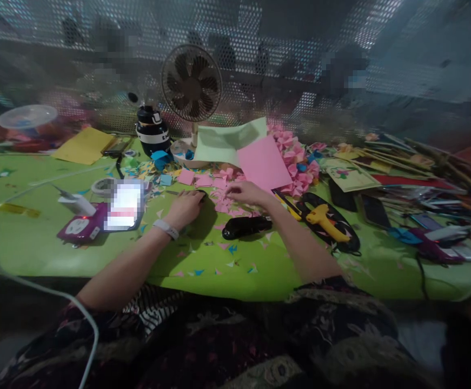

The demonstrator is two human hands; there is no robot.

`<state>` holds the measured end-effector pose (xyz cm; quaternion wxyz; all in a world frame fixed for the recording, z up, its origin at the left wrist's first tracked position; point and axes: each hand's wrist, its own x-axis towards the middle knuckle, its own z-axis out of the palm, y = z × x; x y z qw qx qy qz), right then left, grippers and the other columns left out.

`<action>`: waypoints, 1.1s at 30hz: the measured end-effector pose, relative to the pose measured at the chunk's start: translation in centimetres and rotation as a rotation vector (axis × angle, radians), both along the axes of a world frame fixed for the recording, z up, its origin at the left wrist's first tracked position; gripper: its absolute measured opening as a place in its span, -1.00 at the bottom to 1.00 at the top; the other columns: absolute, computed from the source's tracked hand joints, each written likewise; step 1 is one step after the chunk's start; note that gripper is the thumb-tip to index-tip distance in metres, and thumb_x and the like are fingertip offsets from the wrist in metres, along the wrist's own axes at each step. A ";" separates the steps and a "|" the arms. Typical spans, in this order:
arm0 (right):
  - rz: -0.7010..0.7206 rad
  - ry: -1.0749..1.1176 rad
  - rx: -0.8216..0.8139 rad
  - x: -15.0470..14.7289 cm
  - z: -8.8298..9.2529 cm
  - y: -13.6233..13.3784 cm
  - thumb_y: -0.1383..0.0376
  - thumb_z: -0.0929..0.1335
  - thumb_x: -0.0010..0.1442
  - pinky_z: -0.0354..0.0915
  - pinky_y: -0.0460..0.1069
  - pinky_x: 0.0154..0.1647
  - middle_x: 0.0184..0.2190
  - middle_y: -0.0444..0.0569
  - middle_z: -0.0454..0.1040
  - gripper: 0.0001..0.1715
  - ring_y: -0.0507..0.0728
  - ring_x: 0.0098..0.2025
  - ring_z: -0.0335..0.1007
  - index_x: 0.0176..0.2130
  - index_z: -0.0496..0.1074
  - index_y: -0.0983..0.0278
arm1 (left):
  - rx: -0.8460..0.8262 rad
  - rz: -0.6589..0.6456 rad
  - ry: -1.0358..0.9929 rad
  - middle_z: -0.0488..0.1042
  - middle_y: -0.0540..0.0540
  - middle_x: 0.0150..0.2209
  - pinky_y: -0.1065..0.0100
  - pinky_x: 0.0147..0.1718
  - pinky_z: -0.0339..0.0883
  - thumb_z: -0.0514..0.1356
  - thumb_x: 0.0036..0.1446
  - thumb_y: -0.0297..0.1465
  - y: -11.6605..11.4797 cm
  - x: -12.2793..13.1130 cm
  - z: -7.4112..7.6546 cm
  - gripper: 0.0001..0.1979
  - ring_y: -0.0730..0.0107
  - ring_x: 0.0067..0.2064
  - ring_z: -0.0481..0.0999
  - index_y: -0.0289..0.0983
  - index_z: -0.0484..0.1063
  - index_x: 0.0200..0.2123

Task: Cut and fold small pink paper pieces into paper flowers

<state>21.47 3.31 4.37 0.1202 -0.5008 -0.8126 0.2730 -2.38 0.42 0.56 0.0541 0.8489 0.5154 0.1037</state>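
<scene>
My left hand [185,207] lies palm down on the green tabletop [166,262], fingers closed over what look like scissors with a dark handle [203,195]. A thin metal blade [172,192] pokes out on the hand's left side. Above small folded pink paper pieces [221,204] hovers my right hand [241,191], fingers loosely bent and apart, with nothing visible in them. A black stapler [245,227] lies just below it. Behind, a pink sheet [263,162] leans over a pale green sheet [227,141], beside a heap of folded pink papers [300,162].
A lit phone [125,205] rests by a purple power strip [81,226] on the left; a white cable [36,289] loops nearby. At right lie a yellow glue gun [327,222], dark phones [373,210] and piled papers. A fan [192,82] and dark jug [152,135] stand behind.
</scene>
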 end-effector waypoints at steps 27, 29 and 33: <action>-0.264 -0.511 0.258 2.6 -1.3 1.5 0.16 0.32 0.21 0.20 -0.01 -0.28 -0.13 0.14 0.60 -0.68 0.25 -0.17 0.47 -0.11 0.51 0.26 | 0.065 -0.022 -0.151 0.56 -0.28 -0.01 0.09 0.05 0.37 0.09 0.26 -0.36 -1.0 0.8 0.9 -0.74 -0.01 0.05 0.52 -0.29 0.53 -0.11; -0.287 -0.491 0.277 2.6 -1.4 1.4 0.17 0.30 0.23 0.17 -0.01 -0.30 -0.15 0.11 0.61 -0.71 0.23 -0.18 0.47 -0.16 0.53 0.24 | 0.067 -0.024 -0.151 0.56 -0.28 -0.01 0.11 0.06 0.37 0.09 0.27 -0.36 -1.1 0.8 1.0 -0.74 0.00 0.05 0.52 -0.29 0.53 -0.11; -0.314 -0.363 0.343 2.9 -1.0 1.3 0.17 0.23 0.30 0.11 -0.02 -0.32 -0.22 0.11 0.59 -0.65 0.19 -0.22 0.42 -0.32 0.52 0.27 | 0.067 -0.015 -0.168 0.56 -0.29 0.02 0.09 0.11 0.35 0.10 0.26 -0.37 -1.1 0.8 1.1 -0.74 0.01 0.08 0.52 -0.31 0.53 -0.10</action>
